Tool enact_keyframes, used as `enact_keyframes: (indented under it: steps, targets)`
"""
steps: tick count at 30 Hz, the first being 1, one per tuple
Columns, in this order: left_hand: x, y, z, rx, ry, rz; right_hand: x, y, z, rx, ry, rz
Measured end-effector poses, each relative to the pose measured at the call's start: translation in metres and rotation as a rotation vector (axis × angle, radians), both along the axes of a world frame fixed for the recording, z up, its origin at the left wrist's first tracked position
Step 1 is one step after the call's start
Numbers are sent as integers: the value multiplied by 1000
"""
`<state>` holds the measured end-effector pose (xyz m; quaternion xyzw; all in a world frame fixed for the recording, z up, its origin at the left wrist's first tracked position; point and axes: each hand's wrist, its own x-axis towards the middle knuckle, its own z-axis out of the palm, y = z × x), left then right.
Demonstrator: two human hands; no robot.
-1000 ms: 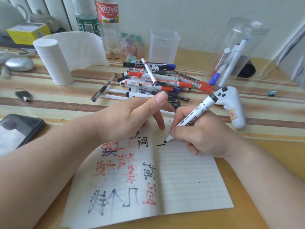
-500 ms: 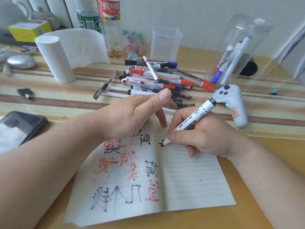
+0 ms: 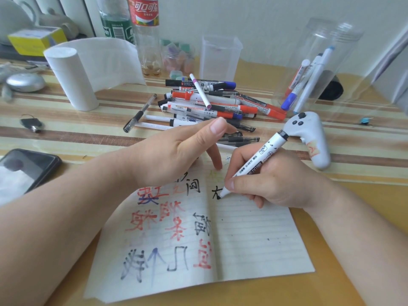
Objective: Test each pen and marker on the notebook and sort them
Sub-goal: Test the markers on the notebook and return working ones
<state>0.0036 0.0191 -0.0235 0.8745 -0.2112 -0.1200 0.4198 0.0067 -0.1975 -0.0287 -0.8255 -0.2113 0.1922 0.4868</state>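
An open lined notebook (image 3: 254,235) lies on the table in front of me; its left page carries red, blue and black test marks. My right hand (image 3: 271,180) grips a white marker (image 3: 258,160) with its tip on the top of the right page, at a fresh black mark. My left hand (image 3: 176,155) rests on the notebook's top left, one fingertip pressing the page near the fold, thumb raised. Behind the hands lies a pile of pens and markers (image 3: 212,104). A clear jar (image 3: 318,69) at the back right holds a few markers.
An empty clear square container (image 3: 220,58) stands behind the pile. A white game controller (image 3: 309,138) lies right of the marker. A paper roll (image 3: 70,78), bottles (image 3: 145,34), a phone (image 3: 24,171), keys (image 3: 33,124) and a lone black pen (image 3: 141,113) occupy the left and back.
The marker tip has moved leftwards and down on the right page, and the black mark there has grown. My left hand has stayed on the notebook.
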Motion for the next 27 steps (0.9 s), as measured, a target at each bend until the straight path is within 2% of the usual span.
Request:
enact_keyframes:
  steps: [4,12,27]
  targets:
    - [-1,0,-2,-47,-33,-40,1,-1,-2,62,34,-51]
    - [-3,0,1,-64,-32,-106,2,1,-1,-39,-17,-78]
    - [-2,-3,1,-28,-8,-78,0,-1,-1,-26,-27,-46]
